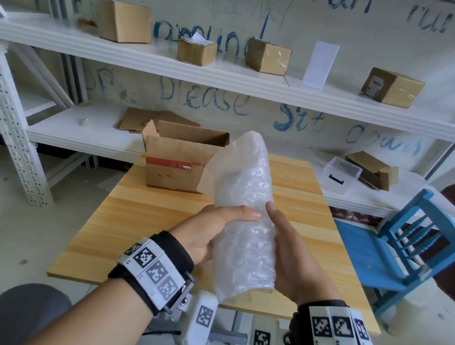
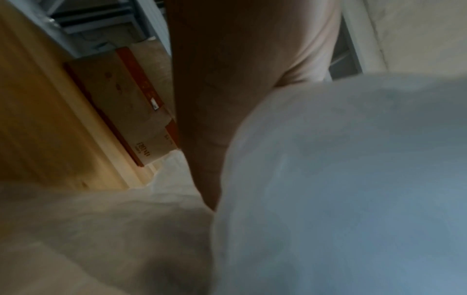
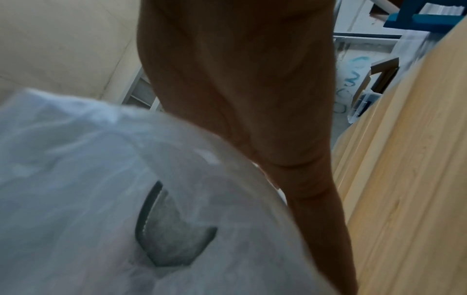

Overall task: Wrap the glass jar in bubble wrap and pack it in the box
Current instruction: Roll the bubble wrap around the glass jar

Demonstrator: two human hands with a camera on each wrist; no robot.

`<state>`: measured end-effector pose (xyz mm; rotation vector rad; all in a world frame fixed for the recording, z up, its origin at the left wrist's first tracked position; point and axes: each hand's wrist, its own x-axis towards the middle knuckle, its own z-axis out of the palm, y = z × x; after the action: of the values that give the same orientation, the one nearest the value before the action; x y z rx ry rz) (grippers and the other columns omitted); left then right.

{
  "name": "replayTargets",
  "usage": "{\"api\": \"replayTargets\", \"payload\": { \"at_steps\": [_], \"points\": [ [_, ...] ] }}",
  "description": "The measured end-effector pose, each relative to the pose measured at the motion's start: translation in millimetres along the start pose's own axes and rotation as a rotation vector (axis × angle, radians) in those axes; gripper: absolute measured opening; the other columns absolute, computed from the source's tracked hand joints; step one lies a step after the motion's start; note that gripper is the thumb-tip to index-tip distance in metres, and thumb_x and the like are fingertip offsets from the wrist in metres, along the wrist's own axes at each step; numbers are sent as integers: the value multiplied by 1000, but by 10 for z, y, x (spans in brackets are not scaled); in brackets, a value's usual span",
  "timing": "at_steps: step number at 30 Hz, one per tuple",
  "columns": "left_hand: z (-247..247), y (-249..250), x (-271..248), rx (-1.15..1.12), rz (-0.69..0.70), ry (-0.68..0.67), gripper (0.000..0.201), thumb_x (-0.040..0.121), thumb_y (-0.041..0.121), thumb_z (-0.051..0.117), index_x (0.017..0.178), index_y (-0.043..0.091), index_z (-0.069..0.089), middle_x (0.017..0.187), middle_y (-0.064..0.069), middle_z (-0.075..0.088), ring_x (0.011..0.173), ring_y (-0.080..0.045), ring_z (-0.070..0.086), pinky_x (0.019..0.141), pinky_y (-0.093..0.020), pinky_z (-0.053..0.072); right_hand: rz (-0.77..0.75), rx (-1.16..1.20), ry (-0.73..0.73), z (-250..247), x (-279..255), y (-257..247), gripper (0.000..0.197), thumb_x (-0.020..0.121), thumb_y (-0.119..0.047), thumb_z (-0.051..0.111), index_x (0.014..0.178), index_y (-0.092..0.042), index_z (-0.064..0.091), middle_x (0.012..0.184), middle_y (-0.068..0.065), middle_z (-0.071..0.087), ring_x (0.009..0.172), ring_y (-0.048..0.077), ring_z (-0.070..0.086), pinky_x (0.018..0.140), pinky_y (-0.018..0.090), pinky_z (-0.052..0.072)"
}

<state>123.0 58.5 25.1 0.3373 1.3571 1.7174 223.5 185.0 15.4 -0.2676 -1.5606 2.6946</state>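
Note:
A long bundle of bubble wrap is held tilted above the wooden table. The jar inside is hidden, and only a dark shape shows through the wrap. My left hand grips the bundle's lower half from the left, thumb across its front. My right hand holds it from the right with the thumb up along the wrap and the fingers hidden behind. An open cardboard box with red tape stands at the table's far end, just behind the bundle's top.
A blue wooden chair stands right of the table. White shelving behind carries several cardboard boxes, flattened cardboard and a clear plastic container. Bare table top lies to either side of my hands.

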Motion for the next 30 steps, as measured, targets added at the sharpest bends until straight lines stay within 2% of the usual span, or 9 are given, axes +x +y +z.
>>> {"api": "replayTargets", "payload": {
  "at_steps": [2,5,10,16,18,21,24,26,30],
  "points": [
    [-41,19,-34,-43,-9,-48,33,86,20,73,116,6,70,104,-17,76,98,-33,73,95,-48,57,3,37,-18,26,12,-2,57,105,-48,36,135,-7,63,132,23,66,116,34,68,94,44,57],
    [-121,34,-77,-99,3,-105,28,91,23,63,113,6,69,95,-15,77,84,-29,75,80,-41,59,14,37,-19,47,42,-10,60,105,-48,35,142,-5,54,134,23,65,119,35,67,93,43,58],
    [-215,22,-114,-162,47,-105,48,87,27,69,130,7,63,115,-19,73,104,-35,71,94,-49,56,2,-37,55,81,68,-14,52,104,-45,44,139,-8,59,134,23,65,121,37,65,99,46,52],
    [-247,70,-139,-183,94,-120,36,85,22,66,118,8,67,100,-14,77,91,-29,75,90,-45,58,-3,-102,111,142,77,23,52,103,-46,48,139,-9,59,135,21,65,128,39,61,110,52,44],
    [-277,86,-168,-180,93,-106,35,84,20,70,117,8,68,103,-14,77,96,-31,75,96,-49,55,-9,-151,152,134,90,27,52,102,-45,51,136,-7,61,131,22,68,123,39,64,106,50,47],
    [-338,100,-192,-176,71,-84,42,81,18,76,121,9,67,115,-18,75,116,-40,67,108,-57,47,-82,-270,305,100,104,6,45,99,-36,60,129,-3,63,121,21,73,109,36,72,95,47,56],
    [-352,112,-209,-165,67,-45,38,82,15,77,118,9,68,117,-19,75,115,-40,67,108,-57,46,-139,-386,466,89,128,-8,43,95,-35,67,129,-9,59,115,11,74,96,25,75,81,34,58],
    [-342,119,-227,-156,62,-14,37,82,14,75,118,8,69,119,-19,74,115,-39,68,108,-56,47,-153,-498,521,123,124,-25,27,99,-33,61,120,-16,58,113,8,69,92,22,69,76,31,53],
    [-347,124,-235,-140,53,8,34,85,14,74,118,8,69,120,-19,74,114,-37,69,104,-52,51,-144,-706,611,127,122,-17,42,103,-36,53,134,-8,45,118,10,64,93,21,65,73,32,51]
  ]
}}
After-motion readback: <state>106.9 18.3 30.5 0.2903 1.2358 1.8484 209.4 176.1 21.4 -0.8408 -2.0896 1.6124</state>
